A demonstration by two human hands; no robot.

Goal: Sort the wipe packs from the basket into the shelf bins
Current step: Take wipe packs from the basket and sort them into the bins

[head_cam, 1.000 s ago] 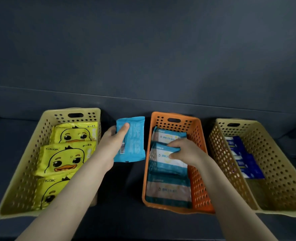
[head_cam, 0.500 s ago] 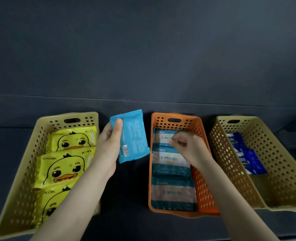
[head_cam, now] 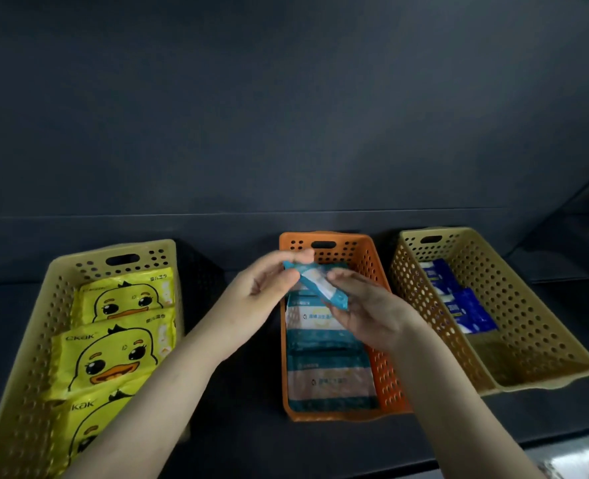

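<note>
A light blue wipe pack [head_cam: 315, 282] hangs tilted over the far end of the orange bin [head_cam: 383, 368]. My left hand [head_cam: 263, 288] pinches its upper left end. My right hand [head_cam: 365, 307] grips its lower right end from below. Under them the orange bin holds teal and white wipe packs [head_cam: 327, 378] laid in a row. The yellow bin [head_cam: 27, 357] on the left holds yellow duck packs [head_cam: 113, 357]. The tan bin [head_cam: 528, 340] on the right holds dark blue packs [head_cam: 462, 305].
All three bins stand side by side on a dark shelf [head_cam: 238, 402] with a dark back wall [head_cam: 286, 115] close behind. A gap of bare shelf separates the yellow and orange bins. The shelf's front edge runs along the bottom right.
My left hand carried the light blue pack rightwards from the gap between bins to above the orange bin. My right hand lifted off the teal packs and took hold of its other end.
</note>
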